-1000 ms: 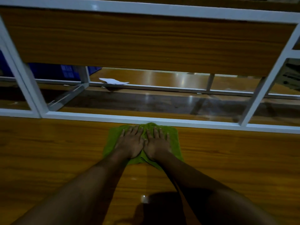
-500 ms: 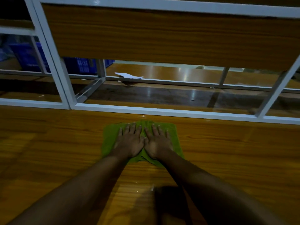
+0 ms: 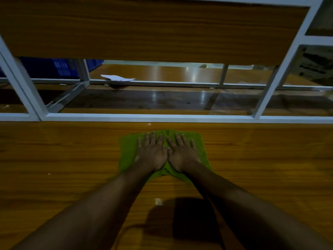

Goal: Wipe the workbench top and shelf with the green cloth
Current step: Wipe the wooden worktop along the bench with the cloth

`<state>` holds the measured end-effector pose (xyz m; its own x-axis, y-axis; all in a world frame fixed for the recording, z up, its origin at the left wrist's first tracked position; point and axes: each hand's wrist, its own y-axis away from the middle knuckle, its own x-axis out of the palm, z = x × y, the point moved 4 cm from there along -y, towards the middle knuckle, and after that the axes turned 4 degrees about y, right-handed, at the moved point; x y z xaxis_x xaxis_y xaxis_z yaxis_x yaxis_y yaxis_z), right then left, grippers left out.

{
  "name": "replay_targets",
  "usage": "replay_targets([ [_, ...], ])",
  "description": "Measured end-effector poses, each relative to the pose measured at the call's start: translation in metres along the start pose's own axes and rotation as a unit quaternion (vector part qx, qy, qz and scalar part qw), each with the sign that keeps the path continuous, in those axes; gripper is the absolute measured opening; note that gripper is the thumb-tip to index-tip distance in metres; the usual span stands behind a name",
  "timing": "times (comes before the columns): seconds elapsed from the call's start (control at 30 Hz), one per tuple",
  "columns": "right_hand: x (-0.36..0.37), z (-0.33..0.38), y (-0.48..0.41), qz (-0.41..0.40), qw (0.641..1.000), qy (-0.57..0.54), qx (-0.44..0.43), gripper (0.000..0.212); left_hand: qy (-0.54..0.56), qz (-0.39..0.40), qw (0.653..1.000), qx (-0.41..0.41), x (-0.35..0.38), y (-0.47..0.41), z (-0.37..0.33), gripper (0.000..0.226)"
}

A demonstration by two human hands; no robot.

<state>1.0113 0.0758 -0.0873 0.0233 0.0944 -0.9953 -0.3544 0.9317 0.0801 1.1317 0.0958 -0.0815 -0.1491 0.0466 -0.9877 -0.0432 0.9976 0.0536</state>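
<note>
Head view: we see both arms reaching out over the brown wooden counter (image 3: 63, 159). The left hand (image 3: 152, 156) and the right hand (image 3: 182, 156) lie flat, side by side, with their thumbs touching. The fingers are straight and a little spread. Both hands press down on the green cloth (image 3: 128, 152). They do not pinch it.

The cloth lies on the counter, near the white rail (image 3: 126, 117) at the back. A second ago its far edge was right at that rail. Now we see a thin strip of bare wood between them. So we think the hands have pulled the cloth back a little. We think it is one stroke of wiping the counter top.

A small white speck (image 3: 158, 201) sits on the counter between the arms, closer to us than the cloth. We guess the cloth should pass over it next.

The shelf (image 3: 144, 33) is the long wooden board up above. The cloth is well away from it, so we think that part is not done yet. Past the rail we see a white paper (image 3: 117, 77) and a blue crate (image 3: 54, 67).
</note>
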Motion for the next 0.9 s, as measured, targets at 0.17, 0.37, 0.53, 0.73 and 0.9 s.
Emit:
replay_targets([
  [0.17, -0.003, -0.073, 0.002, -0.008, 0.999, -0.009, 0.047, 0.058, 0.018, 0.004, 0.999, 0.030, 0.008, -0.028, -0.067, 0.064],
  [0.37, -0.008, -0.146, 0.025, -0.016, 0.994, -0.018, 0.108, 0.059, 0.013, -0.008, 0.998, 0.065, 0.015, -0.043, -0.135, 0.065],
  [0.53, -0.005, -0.158, 0.046, -0.016, 0.991, -0.017, 0.128, 0.061, 0.030, -0.007, 0.996, 0.082, 0.017, -0.028, -0.145, 0.065],
  [0.73, 0.000, -0.142, 0.091, -0.020, 0.989, -0.010, 0.148, 0.064, 0.047, 0.008, 0.993, 0.105, 0.020, 0.013, -0.141, 0.064],
  [0.9, 0.008, -0.101, 0.146, -0.022, 0.987, -0.008, 0.159, 0.093, 0.063, 0.003, 0.989, 0.133, 0.023, 0.073, -0.120, 0.062],
])
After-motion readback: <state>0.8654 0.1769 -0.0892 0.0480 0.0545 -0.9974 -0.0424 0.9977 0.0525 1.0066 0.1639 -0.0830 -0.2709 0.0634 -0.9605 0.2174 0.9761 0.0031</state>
